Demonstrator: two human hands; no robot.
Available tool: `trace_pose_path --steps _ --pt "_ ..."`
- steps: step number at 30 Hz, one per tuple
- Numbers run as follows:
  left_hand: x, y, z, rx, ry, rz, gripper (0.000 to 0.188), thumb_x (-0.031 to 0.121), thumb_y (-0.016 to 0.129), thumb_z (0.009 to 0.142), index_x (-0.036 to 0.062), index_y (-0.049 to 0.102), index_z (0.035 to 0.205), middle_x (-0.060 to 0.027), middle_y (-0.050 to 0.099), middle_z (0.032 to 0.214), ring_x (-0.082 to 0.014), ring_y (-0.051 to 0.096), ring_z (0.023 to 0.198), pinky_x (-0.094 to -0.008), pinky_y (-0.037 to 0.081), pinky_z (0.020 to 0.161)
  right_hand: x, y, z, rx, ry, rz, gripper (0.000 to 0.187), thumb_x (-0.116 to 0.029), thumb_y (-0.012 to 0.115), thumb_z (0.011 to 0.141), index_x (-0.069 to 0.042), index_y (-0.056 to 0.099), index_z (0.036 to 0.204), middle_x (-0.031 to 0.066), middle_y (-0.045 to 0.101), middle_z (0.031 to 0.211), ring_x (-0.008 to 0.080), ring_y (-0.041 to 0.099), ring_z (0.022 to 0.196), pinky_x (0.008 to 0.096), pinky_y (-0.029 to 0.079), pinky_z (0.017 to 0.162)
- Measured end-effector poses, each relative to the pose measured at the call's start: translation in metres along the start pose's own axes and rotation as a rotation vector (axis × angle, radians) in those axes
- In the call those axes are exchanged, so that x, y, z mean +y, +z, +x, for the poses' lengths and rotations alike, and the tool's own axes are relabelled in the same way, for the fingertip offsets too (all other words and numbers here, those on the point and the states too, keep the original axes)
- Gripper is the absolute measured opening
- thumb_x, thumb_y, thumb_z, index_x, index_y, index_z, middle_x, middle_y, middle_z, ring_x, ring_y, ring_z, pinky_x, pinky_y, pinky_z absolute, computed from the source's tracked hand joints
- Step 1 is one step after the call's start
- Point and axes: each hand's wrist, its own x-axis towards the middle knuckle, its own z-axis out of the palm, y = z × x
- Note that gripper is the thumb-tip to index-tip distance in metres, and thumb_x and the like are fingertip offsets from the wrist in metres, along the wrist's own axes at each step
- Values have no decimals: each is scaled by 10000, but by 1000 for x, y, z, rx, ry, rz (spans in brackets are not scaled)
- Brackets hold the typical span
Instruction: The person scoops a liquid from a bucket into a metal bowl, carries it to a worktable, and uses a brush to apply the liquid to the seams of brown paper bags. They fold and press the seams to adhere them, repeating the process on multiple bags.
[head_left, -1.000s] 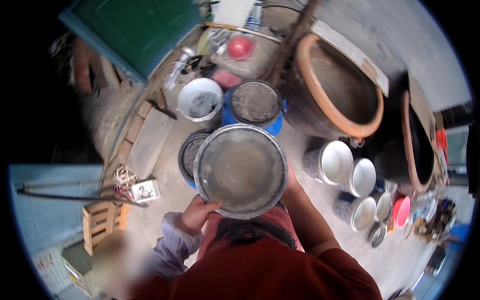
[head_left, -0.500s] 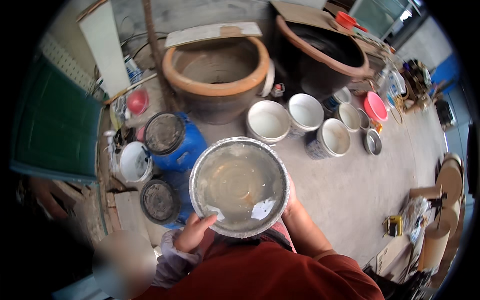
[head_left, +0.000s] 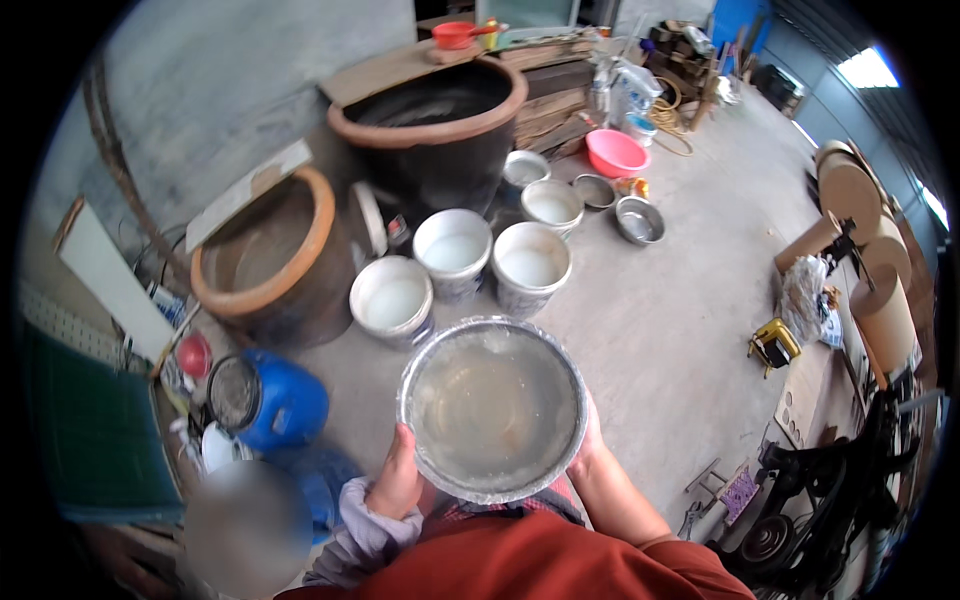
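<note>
A round metal basin (head_left: 497, 405) with cloudy, greyish liquid is held level in front of my body. My left hand (head_left: 397, 472) grips its left side, thumb against the outside near the rim. On the opposite side my right hand (head_left: 590, 435) clasps the basin, its fingers mostly hidden beneath and behind it. Just beyond the basin stand white buckets with pale liquid: one at the left (head_left: 392, 297), one in the middle (head_left: 452, 252) and one at the right (head_left: 531, 266).
Two large clay vats, one orange-rimmed (head_left: 325, 225) and one dark (head_left: 425, 165), stand along the wall. Blue drums (head_left: 290, 402) are at my left. A pink basin (head_left: 617, 153) and a steel bowl (head_left: 640, 220) lie farther off. Black machinery (head_left: 830, 490) stands at the right.
My view has swung right, so vats and drums shift left in the picture. Both hands still hold the basin; the left thumb has moved from over the rim to its outer side.
</note>
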Motion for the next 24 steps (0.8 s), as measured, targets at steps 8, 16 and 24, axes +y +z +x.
trace_pose_path --steps 8,16,24 --pt "-36 110 130 -226 -89 252 560 420 232 1013 26 285 1407 -100 398 1404 -210 408 1270 -361 329 1064 -125 -68 -9 100 -327 85 410 -298 381 975 -29 526 1247 124 557 1245 264 534 1119 401 454 954" --pt "-59 233 272 -516 -132 380 566 414 245 1013 18 260 1418 -112 383 1412 -205 393 1279 -351 318 1071 -255 -97 10 294 -553 200 448 -348 363 964 -29 565 1204 125 612 1157 262 596 1014 404 494 897" --pt "-81 389 405 -683 -274 411 579 421 248 1010 11 251 1418 -113 397 1399 -201 419 1259 -343 353 1048 -397 -146 48 375 -657 352 423 -338 386 965 -31 566 1193 129 596 1168 262 571 1041 411 484 910"
